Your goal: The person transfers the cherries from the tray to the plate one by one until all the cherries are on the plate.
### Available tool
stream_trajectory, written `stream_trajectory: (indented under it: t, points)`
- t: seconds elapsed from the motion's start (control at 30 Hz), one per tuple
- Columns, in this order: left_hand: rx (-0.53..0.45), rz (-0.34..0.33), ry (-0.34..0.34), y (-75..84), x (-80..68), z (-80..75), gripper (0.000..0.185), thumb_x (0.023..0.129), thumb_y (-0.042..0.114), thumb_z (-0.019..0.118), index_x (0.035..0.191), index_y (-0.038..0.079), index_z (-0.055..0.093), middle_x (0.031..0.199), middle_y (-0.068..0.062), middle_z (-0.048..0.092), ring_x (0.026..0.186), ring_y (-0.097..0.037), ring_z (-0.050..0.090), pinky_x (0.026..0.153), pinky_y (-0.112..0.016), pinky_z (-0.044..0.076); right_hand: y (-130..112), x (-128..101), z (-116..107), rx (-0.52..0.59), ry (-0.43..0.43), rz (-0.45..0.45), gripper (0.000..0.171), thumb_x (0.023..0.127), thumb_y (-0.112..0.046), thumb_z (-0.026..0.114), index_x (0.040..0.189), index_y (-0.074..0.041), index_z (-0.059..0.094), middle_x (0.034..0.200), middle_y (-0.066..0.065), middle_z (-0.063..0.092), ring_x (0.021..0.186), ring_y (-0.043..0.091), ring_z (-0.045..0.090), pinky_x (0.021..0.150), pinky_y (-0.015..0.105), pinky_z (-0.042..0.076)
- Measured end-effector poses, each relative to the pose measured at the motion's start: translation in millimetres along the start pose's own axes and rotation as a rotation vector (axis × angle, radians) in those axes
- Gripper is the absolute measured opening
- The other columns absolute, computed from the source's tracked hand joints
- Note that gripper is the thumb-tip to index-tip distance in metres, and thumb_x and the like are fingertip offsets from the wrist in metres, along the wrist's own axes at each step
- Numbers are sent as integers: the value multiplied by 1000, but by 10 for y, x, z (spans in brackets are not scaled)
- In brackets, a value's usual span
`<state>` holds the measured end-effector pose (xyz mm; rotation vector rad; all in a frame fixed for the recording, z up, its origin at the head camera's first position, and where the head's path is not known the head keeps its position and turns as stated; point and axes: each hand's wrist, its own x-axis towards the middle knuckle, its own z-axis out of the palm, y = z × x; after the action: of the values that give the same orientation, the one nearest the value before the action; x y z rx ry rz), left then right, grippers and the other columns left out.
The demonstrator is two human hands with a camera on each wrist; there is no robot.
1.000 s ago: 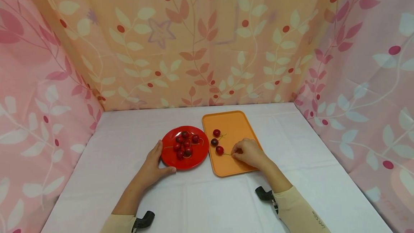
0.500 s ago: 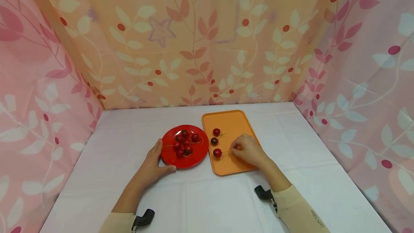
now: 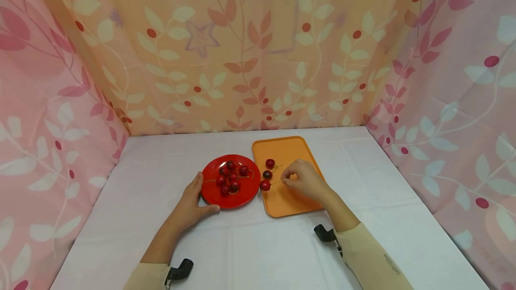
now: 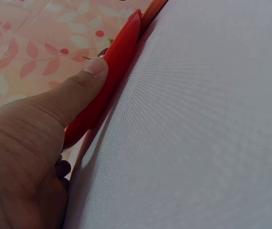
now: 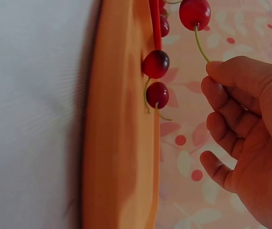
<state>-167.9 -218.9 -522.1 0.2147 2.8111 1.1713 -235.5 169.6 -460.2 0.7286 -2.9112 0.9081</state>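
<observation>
Red, glossy cherry hangs by its stem from the right hand's pinching fingers over the orange plastic tray's left edge, two remaining there, while the left hand grips the cherry-filled round red plate.

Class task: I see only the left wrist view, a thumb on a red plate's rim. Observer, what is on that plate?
Observer: The round red plate holds a cluster of dark red cherries; the left hand holds its near rim.
Operator: What is the other hand doing?
Observer: The right hand pinches the green stem of one red cherry, lifted near the plate's edge.
Operator: Anything beside the plate?
Observer: A rectangular orange plastic tray touches it, with two cherries left on it.
</observation>
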Motion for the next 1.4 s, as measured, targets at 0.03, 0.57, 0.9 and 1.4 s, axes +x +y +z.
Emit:
stream_trajectory:
  t: [0.03,0.57,0.9,1.4]
  points:
    - [1,-2,0,2,2,-1,129,75,58,85,166,16,4,174,-8,6,157,-39,10,116,-62,36,-19,17,-9,4,-5,-5,4,90,-21,81,87,-22,79,83,-15,67,94,27,57,88,38,40]
    - [1,2,-1,-20,2,-3,130,75,58,85,166,14,4,173,-9,6,157,-40,11,116,-63,35,-223,350,-27,-70,-67,-79,3,91,-21,79,88,-20,79,84,-15,68,96,15,52,97,44,37]
    - [-3,1,2,-8,-2,-9,129,75,56,86,166,14,4,174,-9,6,157,-39,10,116,-62,35,-351,538,79,-164,-73,-88,7,89,-24,81,83,-25,77,78,-16,67,89,13,50,90,42,36]
    - [-4,15,5,-35,10,10,129,75,56,86,166,12,5,173,-10,6,157,-40,10,118,-62,33,-477,639,338,-171,-90,-58,10,91,-24,77,80,-23,77,69,-15,64,84,15,51,85,40,35]
